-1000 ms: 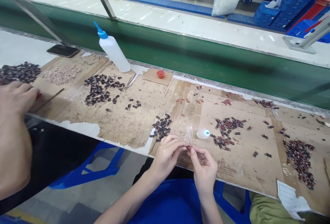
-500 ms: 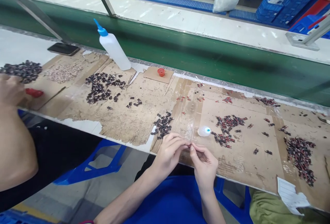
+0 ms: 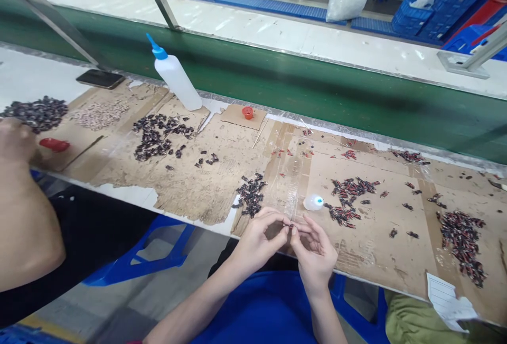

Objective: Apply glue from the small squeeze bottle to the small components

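My left hand (image 3: 261,235) and my right hand (image 3: 316,254) meet at the near edge of the cardboard-covered bench. Between their fingertips is a small dark part (image 3: 292,226), mostly hidden, pinched from both sides. Just beyond my right hand stands a small white bottle (image 3: 314,202) with a blue tip. A heap of small black parts (image 3: 250,194) lies beyond my left hand. Right of the bottle are piles of black parts with red pieces (image 3: 350,196), and a larger such pile (image 3: 462,246) is farther right.
A tall white squeeze bottle (image 3: 179,82) with a blue nozzle stands at the back, near a red cap (image 3: 247,112). At left, a co-worker's hand (image 3: 16,143) is by a black pile (image 3: 37,113). A green conveyor belt (image 3: 277,74) runs behind the bench.
My left thumb and fingers have spread into a wider loop around the small part, and my right fingers have lifted slightly. The co-worker's arm has shifted a little.
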`<state>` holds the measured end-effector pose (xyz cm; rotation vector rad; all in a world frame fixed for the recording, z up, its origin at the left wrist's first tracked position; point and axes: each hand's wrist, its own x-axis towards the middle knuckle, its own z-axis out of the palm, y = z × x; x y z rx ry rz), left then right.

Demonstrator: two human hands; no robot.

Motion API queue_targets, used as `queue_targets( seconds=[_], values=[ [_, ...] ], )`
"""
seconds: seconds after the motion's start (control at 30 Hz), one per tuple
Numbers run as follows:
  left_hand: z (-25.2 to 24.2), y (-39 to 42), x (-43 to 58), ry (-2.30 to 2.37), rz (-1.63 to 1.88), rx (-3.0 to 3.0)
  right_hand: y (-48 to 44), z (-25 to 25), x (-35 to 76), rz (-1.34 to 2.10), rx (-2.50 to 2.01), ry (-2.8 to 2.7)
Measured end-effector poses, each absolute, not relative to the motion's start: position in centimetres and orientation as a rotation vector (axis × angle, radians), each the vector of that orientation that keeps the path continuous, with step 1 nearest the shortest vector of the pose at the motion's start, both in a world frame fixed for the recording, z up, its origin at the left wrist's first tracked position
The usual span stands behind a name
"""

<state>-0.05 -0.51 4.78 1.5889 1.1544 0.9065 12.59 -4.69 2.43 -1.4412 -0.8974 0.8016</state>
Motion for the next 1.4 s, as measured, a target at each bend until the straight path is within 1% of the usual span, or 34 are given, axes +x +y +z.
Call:
queue_targets(
  seconds=[0.13, 0.27, 0.37, 0.47, 0.6, 0.7, 0.8, 0.9, 0.97, 1.03, 1.13, 1.27, 1.4],
  values=[
    [4.3, -0.2, 1.1, 1.054, 0.878, 1.608, -4.9, 1.5, 14.3, 0.647, -1.485, -0.996],
    [3.7, 1.0, 2.0, 0.99, 0.833, 1.807, -4.9, 0.8, 17.9, 0.458, -1.6, -1.059],
    [3.3, 2.9, 0.9, 1.23, 0.829, 2.007, -4.5, 0.9, 20.3, 0.283, -1.733, -1.003],
    [2.8, 5.1, -1.1, 1.537, 0.801, 2.127, -3.5, 1.1, 21.1, 0.116, -1.776, -1.135],
    [2.0, 7.0, -2.6, 1.609, 0.629, 2.309, -1.5, 0.8, 19.7, 0.065, -1.738, -1.455],
    [1.5, 7.4, -2.5, 1.569, 0.549, 2.42, -0.1, 0.5, 18.5, 0.109, -1.7, -1.544],
    [1.5, 7.4, -2.4, 1.559, 0.515, 2.451, 0.3, 0.7, 17.9, 0.231, -1.619, -1.55],
    [1.8, 7.1, -2.3, 1.472, 0.562, 2.431, -0.5, 1.2, 17.5, 0.491, -1.539, -1.446],
    [1.8, 6.6, -2.0, 1.378, 0.627, 2.39, -1.2, 1.4, 17.2, 0.694, -1.504, -1.302],
    [1.6, 5.8, -1.6, 1.286, 0.66, 2.342, -1.9, 1.6, 17.1, 0.827, -1.451, -1.16],
    [0.8, 4.4, -0.7, 1.216, 0.652, 2.301, -2.4, 1.9, 17.2, 0.901, -1.326, -0.991],
    [-0.2, 3.1, 0.1, 1.25, 0.705, 2.326, -2.4, 2.6, 17.6, 0.993, -1.203, -0.712],
    [0.0, 3.3, -0.7, 1.313, 0.7, 2.342, -2.2, 3.2, 17.7, 0.985, -1.154, -0.54]
  ],
)
